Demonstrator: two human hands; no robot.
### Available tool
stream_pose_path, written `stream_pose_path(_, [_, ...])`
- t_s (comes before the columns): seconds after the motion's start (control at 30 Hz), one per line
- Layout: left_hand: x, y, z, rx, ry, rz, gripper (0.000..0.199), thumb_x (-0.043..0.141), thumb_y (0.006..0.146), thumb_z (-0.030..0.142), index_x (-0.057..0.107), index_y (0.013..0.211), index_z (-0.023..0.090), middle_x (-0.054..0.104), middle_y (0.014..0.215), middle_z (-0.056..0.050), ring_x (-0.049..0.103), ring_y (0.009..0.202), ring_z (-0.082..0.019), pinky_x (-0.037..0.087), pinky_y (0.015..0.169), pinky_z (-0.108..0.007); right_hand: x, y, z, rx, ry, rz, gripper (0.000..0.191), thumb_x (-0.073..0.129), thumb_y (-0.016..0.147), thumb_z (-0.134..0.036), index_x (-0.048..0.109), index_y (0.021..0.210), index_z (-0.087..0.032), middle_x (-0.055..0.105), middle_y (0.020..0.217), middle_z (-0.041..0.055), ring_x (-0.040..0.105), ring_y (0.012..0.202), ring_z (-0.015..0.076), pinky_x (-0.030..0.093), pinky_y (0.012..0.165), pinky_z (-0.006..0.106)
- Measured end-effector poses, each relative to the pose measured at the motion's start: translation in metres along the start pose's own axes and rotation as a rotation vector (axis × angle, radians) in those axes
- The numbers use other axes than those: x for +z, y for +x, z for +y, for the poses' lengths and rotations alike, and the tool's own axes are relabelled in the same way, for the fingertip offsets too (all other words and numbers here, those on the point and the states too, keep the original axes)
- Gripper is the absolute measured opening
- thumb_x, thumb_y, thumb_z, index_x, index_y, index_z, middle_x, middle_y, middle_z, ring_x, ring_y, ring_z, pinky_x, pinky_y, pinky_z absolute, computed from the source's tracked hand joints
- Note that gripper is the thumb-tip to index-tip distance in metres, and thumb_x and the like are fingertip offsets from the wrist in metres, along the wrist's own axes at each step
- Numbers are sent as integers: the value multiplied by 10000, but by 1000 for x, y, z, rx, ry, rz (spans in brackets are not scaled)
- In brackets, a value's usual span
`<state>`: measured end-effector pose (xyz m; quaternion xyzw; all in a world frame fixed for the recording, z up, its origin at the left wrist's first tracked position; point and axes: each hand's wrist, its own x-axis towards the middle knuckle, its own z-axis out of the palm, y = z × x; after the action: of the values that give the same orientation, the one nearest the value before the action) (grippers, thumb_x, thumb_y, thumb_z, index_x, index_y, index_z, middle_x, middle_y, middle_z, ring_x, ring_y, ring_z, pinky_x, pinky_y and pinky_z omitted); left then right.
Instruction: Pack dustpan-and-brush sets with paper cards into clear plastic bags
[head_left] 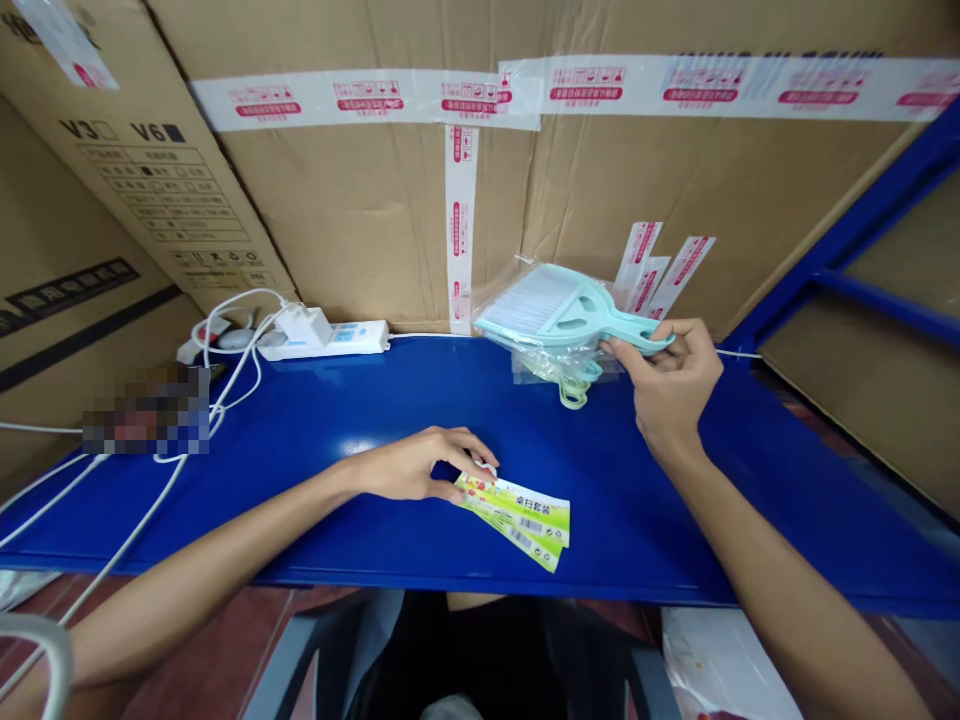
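My right hand (679, 385) pinches the handle end of a light-blue hand brush and dustpan set (574, 312), which is in a clear plastic bag. Beneath it at the back of the table lie more bagged pieces, a pale-green handle loop (574, 392) sticking out. My left hand (420, 465) is over the left end of several green-and-white printed cards (525, 515), fanned on the blue table (337, 540). Its thumb and fingertips touch the cards' edge, fingers curved around it.
A white power strip (352, 337) with a plugged-in adapter (304, 325) stands at the back left, white cables (217, 410) trailing forward. Taped cardboard boxes (360, 220) wall off the back. A blue metal frame (847, 220) rises at right.
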<state>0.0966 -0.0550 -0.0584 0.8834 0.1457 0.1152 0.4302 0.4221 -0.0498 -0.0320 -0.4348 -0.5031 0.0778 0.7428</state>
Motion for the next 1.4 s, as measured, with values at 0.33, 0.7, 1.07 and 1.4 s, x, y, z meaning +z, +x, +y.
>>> stream_pose_path(0.33, [-1, -2, -1, -22, -77, 52, 296, 655, 1017, 274, 819, 1263, 285, 786, 1272, -126, 717, 1156, -269, 607, 950, -421, 0, 1, -6, 17, 34, 6, 438, 931, 680, -277, 524, 842, -265, 698, 805, -37, 758, 758, 201, 684, 721, 360])
stream_pose_path(0.7, [1, 106, -7, 186, 199, 38, 420, 563, 921, -5, 832, 1161, 211, 704, 1436, -141, 667, 1346, -295, 544, 1121, -476, -1, 1, -2, 34, 31, -2, 422, 909, 684, -260, 519, 846, -258, 718, 819, -33, 759, 767, 198, 666, 729, 349])
stream_pose_path(1.07, [42, 112, 56, 579, 1076, -250, 337, 711, 826, 23, 743, 1142, 135, 732, 1137, -165, 648, 1109, -324, 523, 887, -437, -5, 4, 3, 7, 36, -2, 412, 887, 727, -243, 495, 855, -257, 649, 787, -53, 733, 763, 180, 661, 739, 345])
stream_pose_path(1.4, [55, 143, 42, 684, 1209, -135, 247, 648, 928, 28, 716, 1058, 227, 739, 1034, -95, 654, 1014, -264, 466, 861, -399, -6, 5, 6, -22, 33, -18, 404, 874, 759, -233, 489, 879, -258, 646, 821, -42, 739, 793, 184, 668, 755, 350])
